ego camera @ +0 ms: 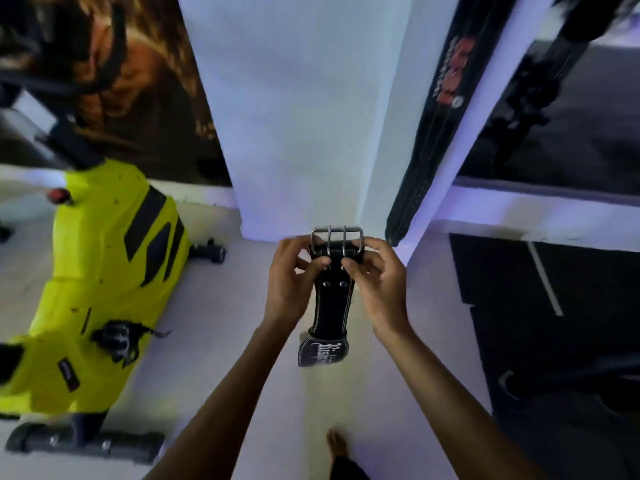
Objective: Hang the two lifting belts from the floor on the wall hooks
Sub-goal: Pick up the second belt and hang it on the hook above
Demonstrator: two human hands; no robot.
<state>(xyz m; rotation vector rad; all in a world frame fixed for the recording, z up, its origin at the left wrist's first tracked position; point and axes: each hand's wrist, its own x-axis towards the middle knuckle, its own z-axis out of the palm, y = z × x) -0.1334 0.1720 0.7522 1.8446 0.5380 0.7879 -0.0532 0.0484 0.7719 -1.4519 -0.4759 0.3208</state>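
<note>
I hold a black leather lifting belt [331, 306] with white stitching in front of me, its silver double-prong buckle [337, 239] at the top and the wide end hanging down. My left hand [294, 282] grips its left edge just under the buckle, and my right hand [375, 282] grips the right edge. A second black belt [433, 126] with red lettering hangs down the white wall pillar [294, 116] to the upper right. No hook shows in this view.
A bright yellow exercise bike [104, 278] stands on the pale floor at the left, its black base bar [86, 441] near the bottom left. Dark floor mats [554, 323] lie at the right. My bare foot [337, 445] is below the belt.
</note>
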